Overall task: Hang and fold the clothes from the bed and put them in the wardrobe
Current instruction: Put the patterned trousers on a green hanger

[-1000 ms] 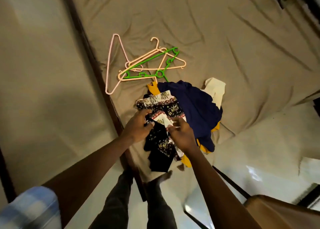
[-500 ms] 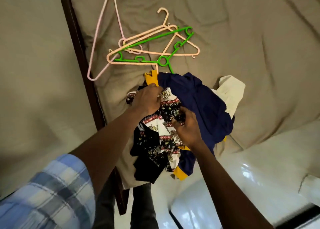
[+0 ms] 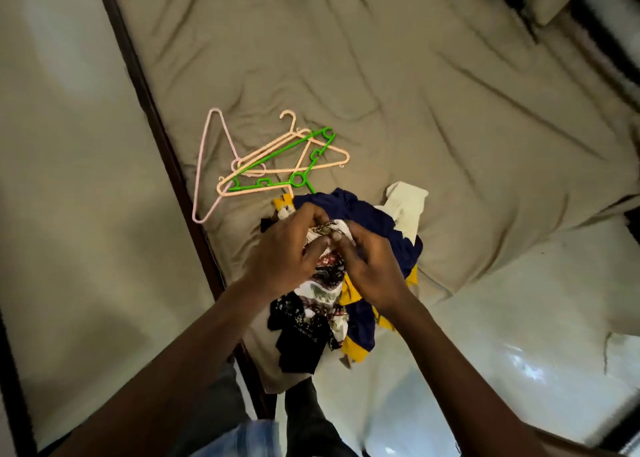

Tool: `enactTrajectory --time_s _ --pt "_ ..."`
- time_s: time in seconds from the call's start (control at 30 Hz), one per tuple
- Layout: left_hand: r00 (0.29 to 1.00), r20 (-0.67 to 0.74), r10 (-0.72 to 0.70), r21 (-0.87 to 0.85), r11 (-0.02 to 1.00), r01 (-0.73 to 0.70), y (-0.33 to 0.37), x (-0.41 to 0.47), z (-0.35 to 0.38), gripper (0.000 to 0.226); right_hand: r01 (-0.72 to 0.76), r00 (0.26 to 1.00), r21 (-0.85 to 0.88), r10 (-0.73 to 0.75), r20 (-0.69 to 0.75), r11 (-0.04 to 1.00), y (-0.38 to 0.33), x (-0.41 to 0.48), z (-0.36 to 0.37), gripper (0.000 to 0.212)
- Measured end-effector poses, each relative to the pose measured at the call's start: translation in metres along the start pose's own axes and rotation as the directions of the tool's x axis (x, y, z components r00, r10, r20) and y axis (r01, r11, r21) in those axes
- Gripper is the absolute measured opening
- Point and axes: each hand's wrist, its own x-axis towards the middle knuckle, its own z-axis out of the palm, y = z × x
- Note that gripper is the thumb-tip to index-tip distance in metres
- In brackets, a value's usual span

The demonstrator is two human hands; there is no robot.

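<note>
A pile of clothes lies at the near corner of the bed. On top is a patterned black, white and red garment; under it lie a navy garment with yellow trim and a cream cloth. My left hand and my right hand meet over the pile, and both pinch the patterned garment's upper edge, bunching it. Its lower part hangs over the bed's edge. Several plastic hangers lie beyond the pile: a green hanger, peach hangers and a pink hanger.
A dark wooden bed frame rail runs along the bed's left side, with a beige wall or panel left of it. Glossy white floor lies to the right of the bed corner. My legs stand below the pile.
My hands have come together at the top of the patterned garment and gathered it. The camera view has shifted, so the hangers sit lower in the frame.
</note>
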Motion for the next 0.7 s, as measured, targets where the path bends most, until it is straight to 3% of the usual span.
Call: enactTrajectory --time_s 0.1,0.27,0.43,0.57,0.63,0.7 --pt "0.995 -0.005 0.1 -0.025 0.995 -0.1 0.027 -0.002 -0.018 0.034 -0.032 0.991 0.112 0.046 -0.128 0.993 -0.042 -0.025 -0.01 0.034" --pt "0.975 0.174 0.14 -0.022 0.99 -0.138 0.023 0.014 -0.061 0.066 0.037 0.924 0.175 0.033 -0.38 0.984 -0.104 -0.047 -0.016 0.031" --pt "0.931 0.331 0.157 0.083 0.977 -0.194 -0.01 0.029 -0.108 0.072 0.112 0.728 0.125 0.004 -0.686 0.986 -0.143 -0.067 -0.034 0.04" --pt "0.866 0.481 0.139 -0.078 0.99 -0.115 -0.001 0.057 -0.148 0.081 0.134 0.617 0.099 -0.005 -0.787 0.986 -0.166 -0.085 -0.046 0.035" --pt "0.843 0.5 0.196 -0.169 0.977 -0.127 0.027 0.075 -0.171 0.061 0.161 0.556 0.078 -0.025 -0.83 0.984 -0.18 -0.095 -0.055 0.038" --pt "0.851 0.434 0.296 -0.194 0.953 -0.232 0.067 0.095 -0.197 0.037 0.207 0.49 0.065 -0.046 -0.87 0.976 -0.198 -0.104 -0.073 0.037"
